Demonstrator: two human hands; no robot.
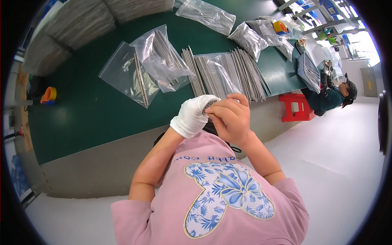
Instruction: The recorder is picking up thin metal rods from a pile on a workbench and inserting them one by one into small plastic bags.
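My left hand (191, 116), in a white glove, is wrapped round a bundle of thin grey metal rods (209, 105). The bundle's end faces up and shows many small round tips; the rest is hidden by the glove. Bare, my right hand (231, 118) has its thumb and fingers pinched together at the rim of that end. Whether a single rod is between them I cannot make out. Just beyond my hands, a row of similar rods (247, 75) lies on the green table (94, 118), partly under a clear plastic bag (222, 71).
Two clear bags with rods (141, 81) lie left of the row. Filled bags (248, 41) and a yellow-orange tape roll (280, 27) sit farther right; another tape roll (49, 95) is far left. Wrapped stacks (81, 24) stand behind. A co-worker (328, 100) sits by a red stool (295, 108).
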